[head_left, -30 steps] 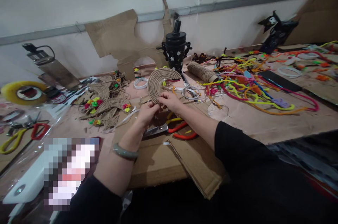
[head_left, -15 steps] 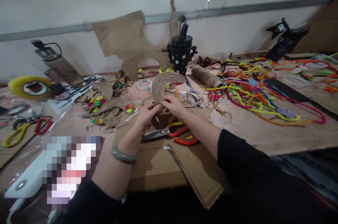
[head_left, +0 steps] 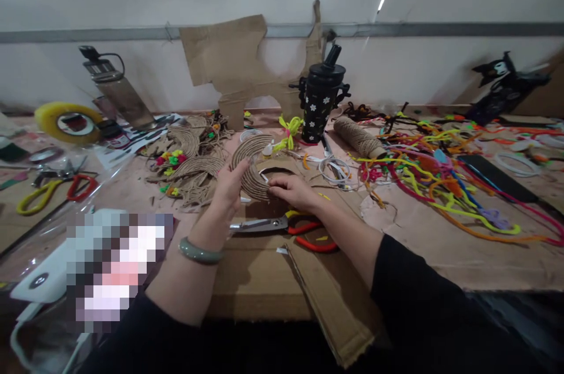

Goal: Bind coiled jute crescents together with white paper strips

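Observation:
My left hand and my right hand both grip a jute-wrapped cardboard arch, now tipped toward the table. The left hand holds its left side with fingers closed round the edge; a green bangle sits on that wrist. The right hand pinches the arch's lower right end. Red-handled scissors lie just below the hands on a cardboard sheet. A yellow pipe-cleaner bow lies just beyond the arch.
A pile of finished jute arches with coloured beads lies left. A black flowered tumbler, twine spool, pipe cleaners and a phone lie right. Tape roll, bottle and yellow-red scissors are far left.
The arch has been lowered from upright toward the table, and the left hand has shifted to its left edge. The camera has tilted and swung right.

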Tool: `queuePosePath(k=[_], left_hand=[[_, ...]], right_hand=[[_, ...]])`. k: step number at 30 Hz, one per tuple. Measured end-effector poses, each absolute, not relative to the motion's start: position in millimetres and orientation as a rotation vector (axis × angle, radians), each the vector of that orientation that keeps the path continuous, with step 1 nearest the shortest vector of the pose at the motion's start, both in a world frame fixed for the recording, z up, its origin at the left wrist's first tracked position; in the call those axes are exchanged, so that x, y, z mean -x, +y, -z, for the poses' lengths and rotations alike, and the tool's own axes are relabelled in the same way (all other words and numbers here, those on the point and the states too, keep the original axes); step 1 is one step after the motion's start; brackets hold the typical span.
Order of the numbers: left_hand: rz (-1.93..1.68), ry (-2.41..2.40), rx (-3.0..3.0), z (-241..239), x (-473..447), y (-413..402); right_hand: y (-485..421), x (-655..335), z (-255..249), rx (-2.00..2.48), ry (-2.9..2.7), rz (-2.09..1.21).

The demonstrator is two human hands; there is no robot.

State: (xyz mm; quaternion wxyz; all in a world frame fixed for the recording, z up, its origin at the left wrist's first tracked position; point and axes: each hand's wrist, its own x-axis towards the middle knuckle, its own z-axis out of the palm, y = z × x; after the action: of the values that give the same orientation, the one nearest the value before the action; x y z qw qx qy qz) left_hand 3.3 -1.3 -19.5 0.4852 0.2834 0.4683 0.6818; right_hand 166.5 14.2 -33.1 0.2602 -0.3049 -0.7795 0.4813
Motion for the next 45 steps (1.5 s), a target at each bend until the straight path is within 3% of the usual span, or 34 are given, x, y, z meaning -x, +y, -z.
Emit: queuePosePath(k=[10,12,18,20,28,35,41,45], left_hand=[[-1.678,1.091,-0.6,15,2,-3],[-1.677,1.103,-0.602,16,2,-3],[-1.631,1.121,-0.637,18,-2,-4],[-1.612,1.124,-0.64,17,-5,-5],[-1.626,1.187,-0.674,17,-9,-6],[-1.589,1.227,-0.689,20,-12,-6],[-1.562,1.264,-0.708,23,-12,-5],[-1.538,1.275,-0.726,23,-12,-6]], right_hand=[[24,-175,24,1.032,-1.785,-1.326],[34,-192,19,1.08,-1.693,-1.18],[61,-274,6,1.606,-1.76,-0.29],[61,-290,3,1.797,-1.901,-0.192],[56,-280,2,2.058,-2.523,-0.207],[56,-273,5,1.889,-2.703,-0.155],[62,-278,10,1.882,-2.271,-0.231],[68,-274,16,1.561,-1.691,-0.541]])
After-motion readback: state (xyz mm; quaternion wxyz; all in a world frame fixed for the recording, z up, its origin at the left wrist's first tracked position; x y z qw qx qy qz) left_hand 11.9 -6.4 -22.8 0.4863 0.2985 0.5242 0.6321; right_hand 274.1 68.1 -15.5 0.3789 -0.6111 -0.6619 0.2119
